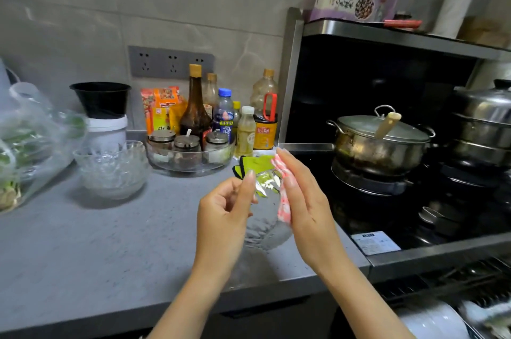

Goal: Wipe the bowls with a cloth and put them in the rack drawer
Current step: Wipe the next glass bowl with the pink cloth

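A clear glass bowl (265,217) is held above the grey counter, tilted, between both hands. My left hand (224,214) grips its left rim with thumb and fingers. My right hand (307,200) presses a pink-and-white cloth (283,195) against the bowl's right side, fingers fairly straight. A stack of clear glass bowls (113,170) stands on the counter at the left. At the bottom right the open rack drawer (470,308) shows white dishes (434,322) inside.
Sauce bottles (195,106) and a glass tray of spice jars (190,153) line the back wall. A green cloth (255,164) lies behind the hands. A plastic bag of greens (25,145) sits far left. Steel pots (378,142) occupy the stove at right.
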Demonstrator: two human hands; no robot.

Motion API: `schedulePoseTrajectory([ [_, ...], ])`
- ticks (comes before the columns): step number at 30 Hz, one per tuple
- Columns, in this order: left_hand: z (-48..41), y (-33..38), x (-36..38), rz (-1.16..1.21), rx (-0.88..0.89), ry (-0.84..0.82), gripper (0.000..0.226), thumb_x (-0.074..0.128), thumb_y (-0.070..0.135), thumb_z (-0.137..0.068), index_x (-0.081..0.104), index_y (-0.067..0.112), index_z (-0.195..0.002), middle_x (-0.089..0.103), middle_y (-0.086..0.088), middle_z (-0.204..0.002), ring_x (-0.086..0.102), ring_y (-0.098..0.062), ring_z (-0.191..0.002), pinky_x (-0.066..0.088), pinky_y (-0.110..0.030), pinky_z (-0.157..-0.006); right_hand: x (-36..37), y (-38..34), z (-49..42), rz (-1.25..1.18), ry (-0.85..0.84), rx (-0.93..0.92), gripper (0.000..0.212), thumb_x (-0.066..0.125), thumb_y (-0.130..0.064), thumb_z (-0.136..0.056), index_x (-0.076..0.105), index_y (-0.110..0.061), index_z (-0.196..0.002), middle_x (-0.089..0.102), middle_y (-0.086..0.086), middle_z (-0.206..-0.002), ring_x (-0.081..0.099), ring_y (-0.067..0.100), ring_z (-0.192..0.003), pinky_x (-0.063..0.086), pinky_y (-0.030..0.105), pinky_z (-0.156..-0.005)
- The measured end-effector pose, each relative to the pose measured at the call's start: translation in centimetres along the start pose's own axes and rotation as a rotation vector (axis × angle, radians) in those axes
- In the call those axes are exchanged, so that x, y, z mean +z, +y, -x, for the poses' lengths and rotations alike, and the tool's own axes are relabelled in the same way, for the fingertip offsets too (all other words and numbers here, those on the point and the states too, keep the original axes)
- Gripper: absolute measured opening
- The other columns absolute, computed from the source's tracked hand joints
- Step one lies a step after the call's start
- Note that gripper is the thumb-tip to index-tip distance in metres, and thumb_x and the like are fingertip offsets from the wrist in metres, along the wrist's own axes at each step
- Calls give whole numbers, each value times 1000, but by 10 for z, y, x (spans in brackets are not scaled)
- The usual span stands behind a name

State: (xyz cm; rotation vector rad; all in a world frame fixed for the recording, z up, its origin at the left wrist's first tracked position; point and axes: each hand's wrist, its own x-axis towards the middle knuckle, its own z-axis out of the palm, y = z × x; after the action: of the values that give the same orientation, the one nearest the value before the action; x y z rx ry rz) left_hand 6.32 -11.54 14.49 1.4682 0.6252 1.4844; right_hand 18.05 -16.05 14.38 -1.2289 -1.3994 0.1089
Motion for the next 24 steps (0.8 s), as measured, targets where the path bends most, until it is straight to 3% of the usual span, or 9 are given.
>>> schedulePoseTrajectory([
  [3, 5, 3, 2, 13, -45, 89, 48, 47, 54, -82, 49, 21, -47, 36, 6, -44, 32, -5, -43, 29, -13, -44, 10, -7, 4, -4, 26, 21, 42, 31, -57, -95, 42, -51, -135, 42, -26, -142, 49, 15, -125, 41, 46, -105],
  [5, 3, 3, 1, 22, -68, 152, 54, 41, 56, -85, 51, 20, -44, 41, 7, -42, 36, -4, -40, 32, -13, -44, 19, -13, 8, 121, 57, -43, 40, 28, -55, -97, 41, -52, -135, 38, -28, -144, 39, 11, -136, 36, 44, -109],
  [7, 2, 2, 2, 17, -94, 145, 58, 39, 56, -87, 59, 18, -48, 48, 3, -41, 43, -5, -39, 37, -16, -45, 27, -18, 11, 317, 102, -147, 40, 27, -48, -100, 44, -44, -136, 40, -14, -148, 29, 8, -142, 32, 42, -113],
  [10, 7, 3, 4, 28, -128, 158, 59, 42, 50, -92, 63, 8, -56, 55, -12, -44, 51, -14, -40, 40, -25, -42, 35, -16, 12, 533, 145, -327, 44, 27, -39, -103, 57, -27, -132, 49, 0, -143, 37, 20, -139, 33, 45, -110],
  [13, 11, 6, 4, 29, -112, 224, 60, 43, 42, -97, 51, 17, -44, 40, 4, -34, 37, -5, -34, 36, -18, -44, 32, -12, 4, 268, 136, -191, 42, 29, -37, -101, 57, -27, -130, 53, -6, -137, 41, 11, -135, 38, 44, -106],
  [15, 12, 7, 3, 31, -111, 252, 57, 43, 41, -97, 49, 17, -46, 38, 7, -35, 35, -4, -35, 35, -20, -47, 32, -11, 2, 87, 164, -68, 42, 27, -38, -101, 56, -30, -130, 55, -11, -134, 43, 9, -132, 40, 43, -105],
  [20, 10, 7, -1, 14, -71, 203, 54, 44, 50, -91, 63, 18, -53, 53, -7, -43, 47, -19, -40, 40, -34, -47, 48, -18, 13, 506, 177, -300, 44, 26, -37, -103, 55, -23, -133, 52, -2, -138, 42, 17, -133, 36, 43, -107],
  [21, 10, 7, -3, -14, -54, 192, 53, 44, 51, -91, 64, 17, -55, 54, -7, -43, 47, -17, -40, 40, -34, -47, 48, -16, 11, 502, 158, -311, 44, 27, -37, -102, 58, -22, -130, 54, -2, -135, 44, 17, -132, 37, 42, -106],
  [24, 11, 10, -12, -70, -28, 164, 57, 45, 48, -93, 53, 17, -45, 40, 4, -35, 36, -7, -38, 38, -30, -49, 44, -18, 0, 96, 124, -100, 39, 33, -37, -99, 67, -20, -106, 65, -10, -112, 56, 6, -115, 44, 29, -95],
])
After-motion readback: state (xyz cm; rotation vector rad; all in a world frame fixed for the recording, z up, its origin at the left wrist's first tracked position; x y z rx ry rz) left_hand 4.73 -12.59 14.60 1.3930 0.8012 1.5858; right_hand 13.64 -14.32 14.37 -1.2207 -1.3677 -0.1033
